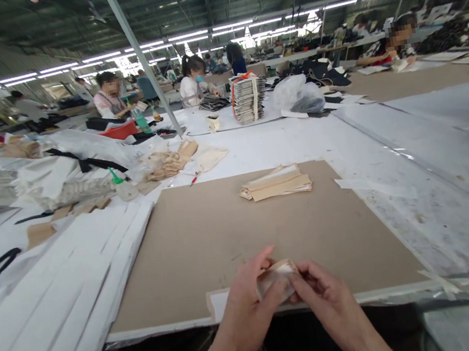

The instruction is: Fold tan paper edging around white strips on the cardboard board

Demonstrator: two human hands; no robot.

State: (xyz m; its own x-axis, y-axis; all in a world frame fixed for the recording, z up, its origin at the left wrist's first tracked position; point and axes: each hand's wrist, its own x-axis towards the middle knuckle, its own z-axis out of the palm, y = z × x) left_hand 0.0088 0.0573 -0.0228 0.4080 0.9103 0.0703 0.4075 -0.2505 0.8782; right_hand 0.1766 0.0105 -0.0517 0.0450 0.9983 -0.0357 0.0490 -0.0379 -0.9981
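Near the front edge of the brown board, both my hands hold a small tan and white strip piece, which looks bent or folded. My left hand is closed on its left part, the thumb lying across the white face. At its right end, my right hand pinches the edge between thumb and fingers. A second tan-edged white piece lies on the board, partly hidden by my left wrist. Farther back on the board rests a loose pile of tan and white strips.
Long white strips lie stacked at the left. Behind them stand a green-capped bottle, plastic-wrapped material and tan pieces. A tied stack stands at the far side. Several people work at tables beyond.
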